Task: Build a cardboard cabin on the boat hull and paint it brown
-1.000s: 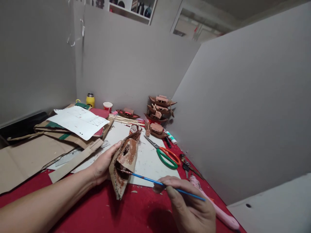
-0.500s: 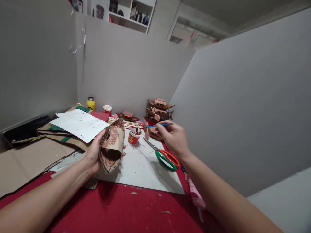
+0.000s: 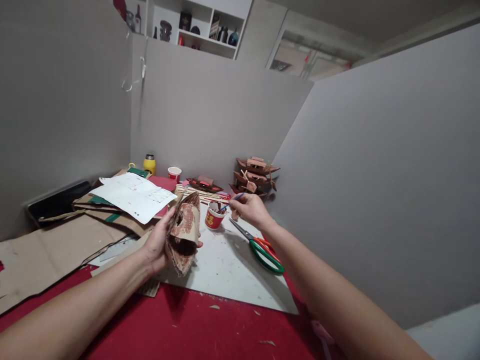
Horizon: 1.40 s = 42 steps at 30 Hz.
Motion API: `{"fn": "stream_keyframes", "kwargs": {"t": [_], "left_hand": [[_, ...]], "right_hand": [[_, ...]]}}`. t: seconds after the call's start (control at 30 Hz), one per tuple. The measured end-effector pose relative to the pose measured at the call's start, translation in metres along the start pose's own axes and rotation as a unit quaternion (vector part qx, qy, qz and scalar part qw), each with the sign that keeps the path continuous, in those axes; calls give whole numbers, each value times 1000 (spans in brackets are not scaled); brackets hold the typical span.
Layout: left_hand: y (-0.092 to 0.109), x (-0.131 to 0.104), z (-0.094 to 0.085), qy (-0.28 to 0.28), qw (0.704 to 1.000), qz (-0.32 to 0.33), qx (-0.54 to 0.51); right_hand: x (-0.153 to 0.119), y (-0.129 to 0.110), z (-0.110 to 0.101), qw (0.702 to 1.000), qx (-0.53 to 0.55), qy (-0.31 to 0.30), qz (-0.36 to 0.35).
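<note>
My left hand (image 3: 160,243) is closed round a small cardboard boat (image 3: 183,235), tilted up above the table. Reddish-brown paint covers part of its curved roof; the near end of the roof is bare cardboard. In my right hand (image 3: 250,207) is a thin blue paintbrush (image 3: 236,198), pinched between the fingers. The brush slants down to the left, its tip at the mouth of a red paper cup (image 3: 215,220) with brown paint smears inside. Scissors (image 3: 258,250) with green and orange handles lie below my right hand.
Several finished brown boats (image 3: 257,176) are stacked at the back right, and another boat (image 3: 205,184) lies at the back. Thin wooden sticks (image 3: 208,195) lie behind the cup. Cardboard sheets (image 3: 67,250) and a drawn-on paper (image 3: 138,197) cover the left. Grey partitions (image 3: 221,110) enclose the table.
My right hand has moved down and left, bringing the brush from above the boats to the cup's mouth. My left hand still holds the boat. The whole view has shifted slightly.
</note>
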<state>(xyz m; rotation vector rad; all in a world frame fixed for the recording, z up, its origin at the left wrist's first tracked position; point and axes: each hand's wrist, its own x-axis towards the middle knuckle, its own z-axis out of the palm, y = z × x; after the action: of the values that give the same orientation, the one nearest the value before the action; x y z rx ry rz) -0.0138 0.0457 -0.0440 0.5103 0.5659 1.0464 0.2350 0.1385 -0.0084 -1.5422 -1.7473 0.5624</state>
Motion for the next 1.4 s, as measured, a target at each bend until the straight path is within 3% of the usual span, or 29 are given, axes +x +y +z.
{"fn": "stream_keyframes", "kwargs": {"t": [0.27,0.47,0.63,0.87,1.4], "left_hand": [[-3,-4,1,-22,999,-30,7],[-5,-2,-3,-23,997,-65,39],[-9,-4,-1,-41,995,-79,42],[-12,-16,9,-105,984,-134,42],[-12,-20,12,-113,981,-149,44]], "right_hand": [[-18,12,-6,988,107,115,-15],[-35,7,-15,949,264,171,-5],[-71,-8,-20,910,393,129,30],[-123,-24,-5,867,486,62,89],[-132,-24,5,843,520,79,108]]}}
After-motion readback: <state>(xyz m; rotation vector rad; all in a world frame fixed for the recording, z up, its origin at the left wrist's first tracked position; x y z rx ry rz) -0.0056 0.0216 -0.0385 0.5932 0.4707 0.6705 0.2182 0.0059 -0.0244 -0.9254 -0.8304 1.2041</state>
